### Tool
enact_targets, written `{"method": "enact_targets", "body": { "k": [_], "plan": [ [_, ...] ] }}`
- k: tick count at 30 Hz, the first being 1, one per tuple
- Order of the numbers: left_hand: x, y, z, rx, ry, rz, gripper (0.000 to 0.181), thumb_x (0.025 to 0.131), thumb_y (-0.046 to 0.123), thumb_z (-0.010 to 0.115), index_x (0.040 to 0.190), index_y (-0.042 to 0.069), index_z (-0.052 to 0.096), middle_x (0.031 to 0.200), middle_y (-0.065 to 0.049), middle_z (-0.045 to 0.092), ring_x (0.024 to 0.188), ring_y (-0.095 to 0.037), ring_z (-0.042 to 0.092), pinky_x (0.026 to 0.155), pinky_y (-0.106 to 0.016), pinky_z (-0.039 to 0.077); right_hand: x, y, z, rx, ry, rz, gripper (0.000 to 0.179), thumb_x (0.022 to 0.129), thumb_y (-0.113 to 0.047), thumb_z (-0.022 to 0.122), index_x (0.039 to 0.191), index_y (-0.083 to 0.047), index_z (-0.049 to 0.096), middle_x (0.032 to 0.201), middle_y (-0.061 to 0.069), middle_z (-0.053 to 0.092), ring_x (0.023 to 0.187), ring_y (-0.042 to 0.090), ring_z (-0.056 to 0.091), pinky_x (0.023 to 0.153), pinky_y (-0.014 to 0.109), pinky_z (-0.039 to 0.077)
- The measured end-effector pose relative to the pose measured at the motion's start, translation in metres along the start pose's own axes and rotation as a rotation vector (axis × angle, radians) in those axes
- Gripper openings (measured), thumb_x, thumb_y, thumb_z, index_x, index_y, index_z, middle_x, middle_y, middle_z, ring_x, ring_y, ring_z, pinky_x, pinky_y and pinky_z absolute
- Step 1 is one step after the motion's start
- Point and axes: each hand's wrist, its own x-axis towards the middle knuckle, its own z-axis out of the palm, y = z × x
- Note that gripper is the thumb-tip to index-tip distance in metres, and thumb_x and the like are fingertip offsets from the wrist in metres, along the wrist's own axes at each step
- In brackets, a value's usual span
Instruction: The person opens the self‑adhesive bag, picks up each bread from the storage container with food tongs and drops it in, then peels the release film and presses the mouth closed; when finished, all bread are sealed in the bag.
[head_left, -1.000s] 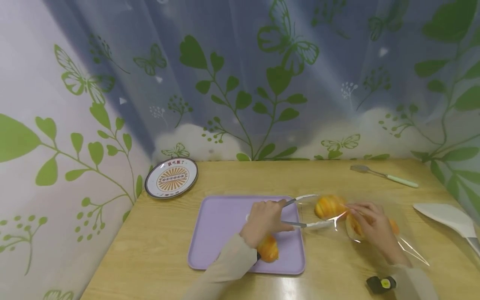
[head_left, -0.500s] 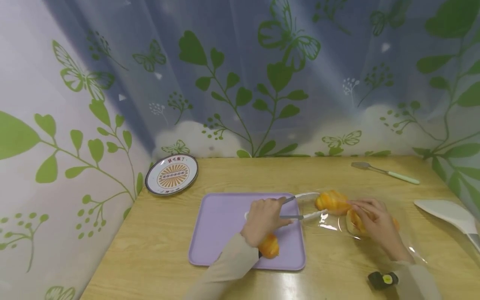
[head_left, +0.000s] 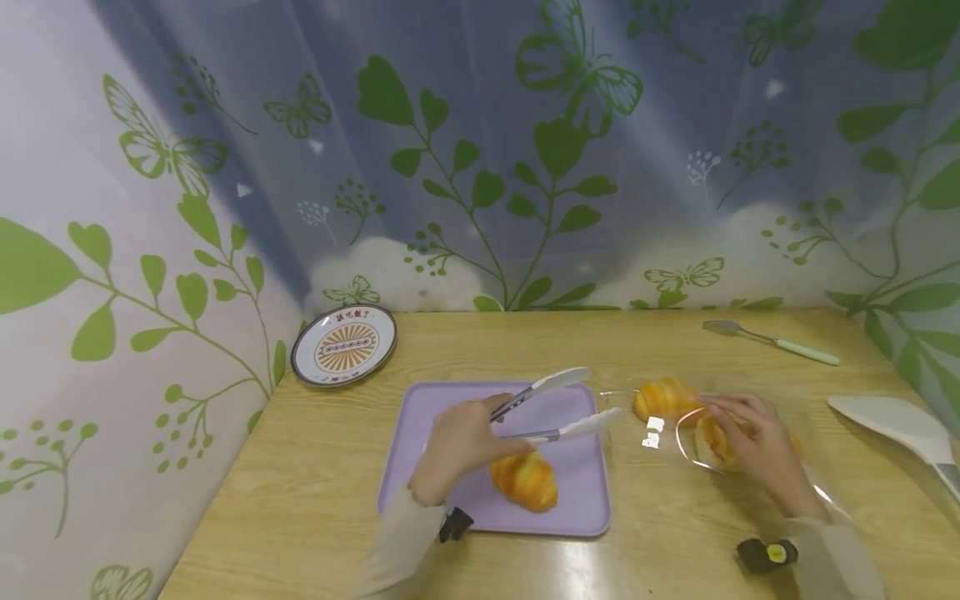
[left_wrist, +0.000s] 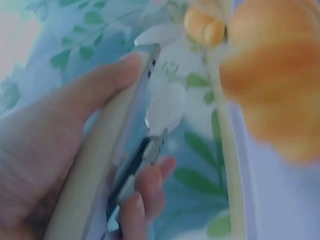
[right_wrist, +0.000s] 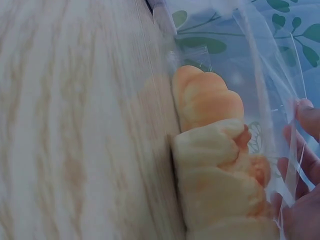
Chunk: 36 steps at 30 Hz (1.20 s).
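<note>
My left hand grips a pair of tongs over the purple tray. The tongs' white tips are spread, pointing right, with nothing between them. Below them, a golden croissant lies on the tray; it looms large at the right of the left wrist view. On the table to the right, my right hand pinches the edge of a clear plastic bag. Inside are a croissant and a paler bread roll, partly hidden behind the right hand in the head view.
A round patterned plate sits at the back left. A small spatula-like utensil with a pale green handle lies at the back right. Nearer on that side is a white rice paddle or turner. A patterned curtain hangs behind the table.
The tongs have come out of the bag's mouth and moved left over the tray with my left hand, uncovering the tray's croissant. My right hand stays at the bag.
</note>
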Motion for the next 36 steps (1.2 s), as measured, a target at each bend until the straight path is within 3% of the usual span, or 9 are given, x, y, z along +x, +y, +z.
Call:
{"method": "enact_targets", "body": {
  "k": [3,8,12,15,19,22,25,30,36],
  "plan": [
    [-0.018,-0.023,-0.014,-0.041,-0.011,0.029,0.066,0.069,0.055,0.080,0.126,0.024,0.066,0.081,0.002,0.068,0.067,-0.009,0.049,0.059,-0.025,0.041,0.000,-0.001,-0.001,-0.007,-0.003,0.011,0.020,0.097,-0.004,0.057,0.112,0.000,0.069,0.111,-0.037,0.048,0.112,-0.011,0.034,0.085,0.017,0.030],
    [-0.049,-0.066,-0.034,-0.103,-0.048,0.086,0.067,0.067,0.045,0.085,0.125,0.017,0.067,0.075,0.004,0.064,0.055,-0.001,0.038,0.050,-0.018,0.035,0.001,-0.001,0.001,0.006,0.013,-0.003,0.019,0.096,-0.002,0.058,0.111,0.001,0.069,0.111,-0.035,0.050,0.111,-0.010,0.036,0.084,0.014,0.030],
    [-0.068,-0.092,-0.042,-0.111,-0.082,0.060,0.070,0.064,0.043,0.087,0.124,0.013,0.067,0.071,0.001,0.064,0.053,0.001,0.035,0.049,-0.018,0.034,0.001,0.000,0.001,0.022,0.037,-0.020,0.018,0.094,0.002,0.059,0.109,0.003,0.070,0.110,-0.035,0.051,0.109,-0.009,0.039,0.081,0.009,0.033],
    [-0.076,-0.104,-0.044,-0.079,-0.093,0.038,0.070,0.064,0.045,0.087,0.123,0.013,0.068,0.074,-0.001,0.066,0.059,-0.001,0.040,0.053,-0.018,0.037,0.000,0.001,0.001,0.024,0.045,-0.027,0.019,0.093,0.003,0.060,0.109,0.004,0.070,0.110,-0.035,0.052,0.109,-0.009,0.040,0.080,0.006,0.035],
    [-0.081,-0.109,-0.042,-0.058,-0.119,0.011,0.070,0.063,0.045,0.088,0.122,0.012,0.069,0.080,-0.001,0.068,0.064,-0.004,0.044,0.059,-0.020,0.040,0.000,0.002,0.000,0.021,0.046,-0.023,0.019,0.092,0.003,0.060,0.109,0.004,0.070,0.110,-0.036,0.051,0.109,-0.009,0.039,0.079,0.005,0.035],
    [-0.081,-0.106,-0.038,-0.057,-0.132,-0.003,0.068,0.064,0.045,0.087,0.121,0.012,0.070,0.069,0.005,0.059,0.059,-0.003,0.040,0.054,-0.019,0.038,0.000,0.001,-0.001,0.015,0.039,-0.016,0.020,0.093,0.002,0.061,0.110,0.003,0.069,0.111,-0.036,0.051,0.109,-0.009,0.039,0.078,0.005,0.036],
    [-0.079,-0.101,-0.031,-0.045,-0.091,0.002,0.066,0.066,0.045,0.086,0.119,0.010,0.071,0.059,0.009,0.049,0.053,0.000,0.036,0.049,-0.018,0.034,-0.001,-0.001,-0.002,0.006,0.031,-0.009,0.020,0.094,0.001,0.060,0.111,0.002,0.069,0.110,-0.036,0.051,0.108,-0.009,0.039,0.074,0.005,0.038],
    [-0.074,-0.088,-0.015,-0.061,0.003,-0.022,0.062,0.068,0.041,0.086,0.119,0.008,0.070,0.064,0.003,0.060,0.049,0.000,0.033,0.045,-0.017,0.030,0.000,-0.002,-0.001,0.005,0.044,-0.012,0.019,0.094,0.000,0.060,0.110,0.002,0.070,0.109,-0.037,0.051,0.107,-0.010,0.040,0.072,0.005,0.038],
    [-0.073,-0.084,-0.010,-0.079,-0.010,-0.060,0.070,0.066,0.046,0.086,0.124,0.011,0.068,0.073,0.000,0.064,0.055,-0.004,0.039,0.049,-0.019,0.033,0.001,-0.002,-0.001,0.000,0.052,-0.015,0.018,0.095,-0.001,0.059,0.109,0.002,0.070,0.108,-0.038,0.050,0.107,-0.011,0.040,0.075,0.006,0.036]
  ]
}}
